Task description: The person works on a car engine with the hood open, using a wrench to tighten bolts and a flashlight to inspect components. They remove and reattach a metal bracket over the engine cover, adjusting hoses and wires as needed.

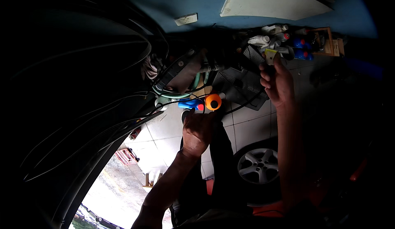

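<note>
My left hand [197,133] is in the middle, its fingers curled closed and dark in shadow; what they hold, if anything, is hidden. Just beyond its fingertips show a round orange thing with a black centre [213,102] and a blue bottle with a red cap [190,104]. A black cable [248,102] passes near those fingertips and slants up toward my right hand [279,84]. That hand is raised at the right, pinching a small flat pale piece with a yellow edge [270,56] between thumb and fingers.
Against the blue wall stand white bottles [259,40], blue jugs [303,54] and a wooden frame [324,40]. Coiled green hose [175,94] and hanging black cables lie left. A wheel [260,165] rests at lower right. A red tool tray [126,156] lies on the floor at lower left.
</note>
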A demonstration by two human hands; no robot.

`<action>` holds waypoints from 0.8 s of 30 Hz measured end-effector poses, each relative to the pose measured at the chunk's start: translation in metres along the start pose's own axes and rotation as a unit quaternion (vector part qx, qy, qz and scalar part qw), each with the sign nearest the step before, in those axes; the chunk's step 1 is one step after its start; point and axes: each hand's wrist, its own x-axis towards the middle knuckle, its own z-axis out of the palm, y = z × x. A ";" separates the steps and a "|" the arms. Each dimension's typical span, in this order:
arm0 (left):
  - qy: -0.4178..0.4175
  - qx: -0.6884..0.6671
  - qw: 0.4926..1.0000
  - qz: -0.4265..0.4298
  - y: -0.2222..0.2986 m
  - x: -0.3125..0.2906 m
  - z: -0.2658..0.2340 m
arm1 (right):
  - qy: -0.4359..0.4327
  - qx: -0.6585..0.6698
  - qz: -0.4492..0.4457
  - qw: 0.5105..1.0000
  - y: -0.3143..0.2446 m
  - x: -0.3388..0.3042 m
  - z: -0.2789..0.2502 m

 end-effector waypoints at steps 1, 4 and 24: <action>0.003 0.009 0.999 -0.030 -0.011 0.002 0.004 | -0.017 -0.066 -0.020 0.997 0.010 0.006 0.019; 0.051 0.025 0.995 -0.085 -0.026 0.002 0.005 | -0.040 -0.141 -0.026 0.989 0.057 0.059 0.041; 0.083 -0.155 0.846 -0.503 -0.068 -0.236 -0.066 | -0.017 -0.143 -0.011 0.990 0.143 0.226 0.152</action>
